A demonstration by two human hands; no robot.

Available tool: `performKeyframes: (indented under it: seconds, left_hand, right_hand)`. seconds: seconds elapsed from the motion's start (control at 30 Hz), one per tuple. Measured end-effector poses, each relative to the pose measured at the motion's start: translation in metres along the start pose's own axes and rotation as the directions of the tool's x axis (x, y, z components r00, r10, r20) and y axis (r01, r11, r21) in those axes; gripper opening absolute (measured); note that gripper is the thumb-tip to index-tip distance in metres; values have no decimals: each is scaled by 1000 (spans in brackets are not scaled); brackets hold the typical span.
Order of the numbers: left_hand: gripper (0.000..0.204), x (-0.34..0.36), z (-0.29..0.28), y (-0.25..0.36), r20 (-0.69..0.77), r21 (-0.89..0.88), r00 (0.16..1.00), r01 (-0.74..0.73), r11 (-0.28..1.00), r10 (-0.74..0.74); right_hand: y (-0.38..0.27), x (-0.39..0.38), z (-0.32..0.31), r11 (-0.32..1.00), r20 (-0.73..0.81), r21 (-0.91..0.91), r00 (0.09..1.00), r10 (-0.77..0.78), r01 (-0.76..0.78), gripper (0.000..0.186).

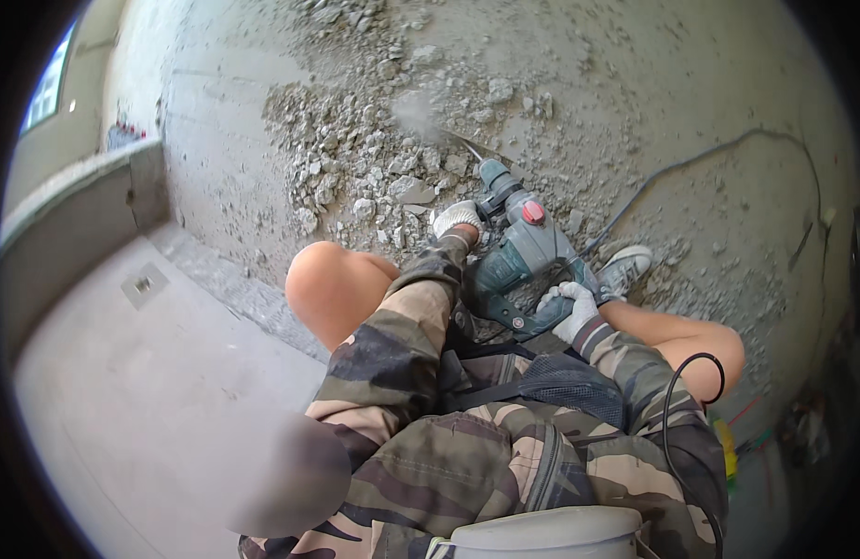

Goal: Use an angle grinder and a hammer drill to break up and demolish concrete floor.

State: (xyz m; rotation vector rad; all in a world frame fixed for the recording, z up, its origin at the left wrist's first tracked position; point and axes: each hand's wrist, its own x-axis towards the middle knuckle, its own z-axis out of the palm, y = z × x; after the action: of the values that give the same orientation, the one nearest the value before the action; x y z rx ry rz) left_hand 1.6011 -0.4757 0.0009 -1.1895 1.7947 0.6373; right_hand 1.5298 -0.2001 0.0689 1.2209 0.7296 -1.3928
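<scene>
Between my bare knees is a green and grey rotary hammer drill (539, 244) with a red round knob on its body. Its thin metal bit (466, 144) points up and left into the broken concrete, where a pale puff of dust hangs at the tip. My left hand (457, 219), in a white knit glove, is wrapped round the side handle near the front of the tool. My right hand (573, 310), gloved the same way, grips the rear handle. The exact place of the fingers on the trigger is hidden.
Loose concrete rubble (355, 168) spreads over the floor ahead. A dark power cord (672, 166) runs from the drill to the right. To the left are a low concrete wall (85, 233) and a smooth ledge (160, 373) with a small square fitting (146, 285). My shoe (625, 271) stands beside the drill.
</scene>
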Motion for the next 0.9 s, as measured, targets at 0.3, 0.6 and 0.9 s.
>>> performKeyframes:
  seconds: [0.3, 0.6, 0.9]
  left_hand:
    - [35, -23, -2, -21, -116, -277, 991, 27, 961, -61]
    - [54, -67, 86, 117, -78, -962, 996, -63, 266, -46]
    - [38, -49, 106, 113, -135, -879, 986, -76, -471, 94]
  right_hand:
    - [-119, 32, 99, 842, 184, -533, 983, 16, 86, 13]
    - [-165, -106, 235, 19, 405, -913, 910, -84, 408, 13]
    - [-124, -97, 184, -130, 573, -808, 818, 56, 575, 4]
